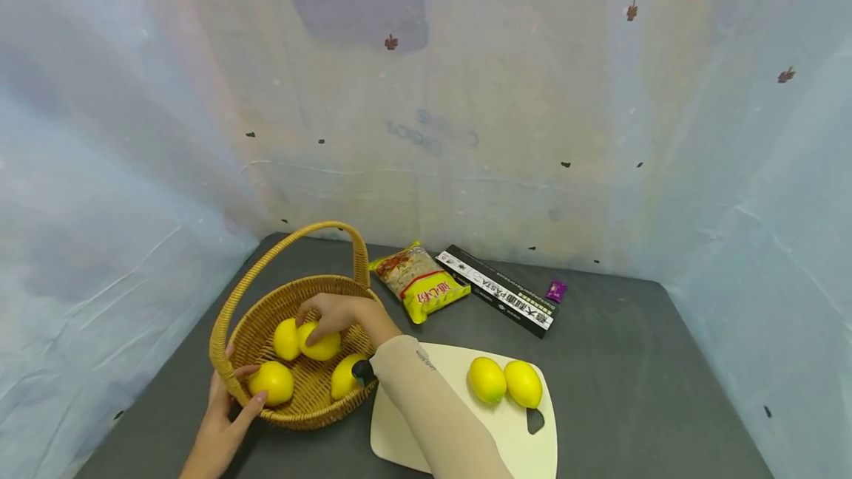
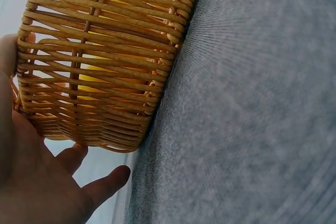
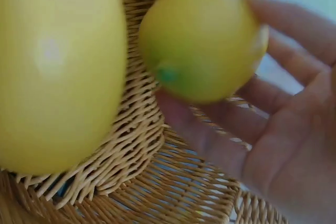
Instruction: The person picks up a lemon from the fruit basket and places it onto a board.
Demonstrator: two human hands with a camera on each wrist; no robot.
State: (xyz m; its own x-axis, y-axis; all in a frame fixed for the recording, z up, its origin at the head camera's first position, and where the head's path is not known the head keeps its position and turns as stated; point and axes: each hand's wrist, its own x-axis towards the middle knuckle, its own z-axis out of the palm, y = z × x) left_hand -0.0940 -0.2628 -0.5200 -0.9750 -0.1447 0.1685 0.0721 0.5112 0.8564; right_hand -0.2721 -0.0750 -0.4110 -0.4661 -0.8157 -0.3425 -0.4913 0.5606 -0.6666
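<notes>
A wicker basket [image 1: 313,418] with a tall arched handle stands at the left of the table. My left hand [image 1: 225,420] grips its near left rim, thumb over the edge; the left wrist view shows this hand [image 2: 44,182] against the woven side. Inside the basket, my right hand [image 1: 338,313] holds a yellow lemon [image 1: 325,347]. Up close, fingers and thumb go around that lemon [image 3: 202,40], its green-tinged tip showing. Three other lemons lie in the basket: one lemon [image 1: 285,339] beside the held one, one [image 1: 274,384] by my left thumb, one [image 1: 345,378] under my right wrist.
Right of the basket lies a cream cutting board [image 1: 394,431], partly under my right sleeve [image 1: 439,412], bearing two lemons [image 1: 487,381]. Behind are a pasta bag [image 1: 422,287], a long black pasta box [image 1: 499,290] and a small purple packet [image 1: 556,290].
</notes>
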